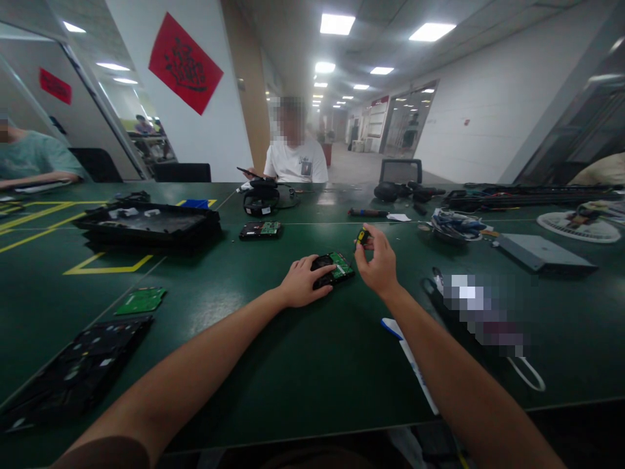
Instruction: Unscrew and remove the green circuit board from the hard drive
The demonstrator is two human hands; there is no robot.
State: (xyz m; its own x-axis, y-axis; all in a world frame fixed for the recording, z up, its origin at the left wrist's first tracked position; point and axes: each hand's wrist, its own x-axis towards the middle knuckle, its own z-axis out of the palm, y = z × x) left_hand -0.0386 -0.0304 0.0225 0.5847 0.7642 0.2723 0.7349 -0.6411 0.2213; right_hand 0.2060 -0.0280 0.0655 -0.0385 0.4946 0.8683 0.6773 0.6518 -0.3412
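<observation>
A hard drive (344, 264) lies on the table with its green circuit board facing up. My left hand (301, 281) grips it from the left, thumb along the near edge and fingers across the top. Just right of the drive, my right hand (377, 262) is raised, its fingers closed on a small screwdriver (362, 236) with a yellow and black handle. The screwdriver's tip is too small to make out, so I cannot tell whether it touches the drive. Beyond my left hand rests a second hard drive (260, 230).
Black tray (146, 225), green circuit board (141, 301) and dark flat panel (81, 368) lie left. Rightward are a cable bundle (456, 225), grey metal box (544, 253) and partly blurred pouch (481, 306). A blue-white strip (415, 361) lies under my right forearm. A person (295, 156) sits opposite.
</observation>
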